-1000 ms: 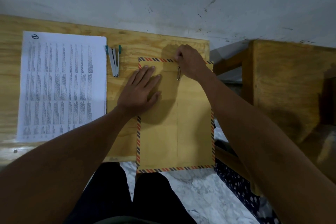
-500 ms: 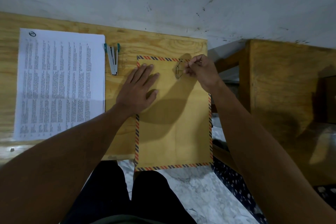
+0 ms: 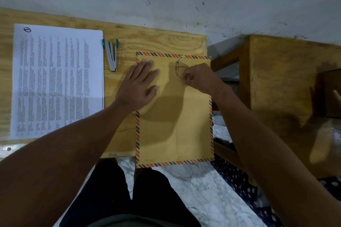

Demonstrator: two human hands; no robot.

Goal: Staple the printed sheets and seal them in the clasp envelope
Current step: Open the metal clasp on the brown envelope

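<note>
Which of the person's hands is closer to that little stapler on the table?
The left. The left hand lies flat on the envelope, just right of the stapler; the right hand is farther right, pinching the envelope's string closure.

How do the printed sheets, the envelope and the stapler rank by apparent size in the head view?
1. Printed sheets and envelope: they look alike, so no ranking between them.
2. Stapler, clearly the smallest.

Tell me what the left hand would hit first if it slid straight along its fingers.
The left hand points up-right across the envelope; it would likely cross the striped top edge onto bare desk, then the wall.
</note>
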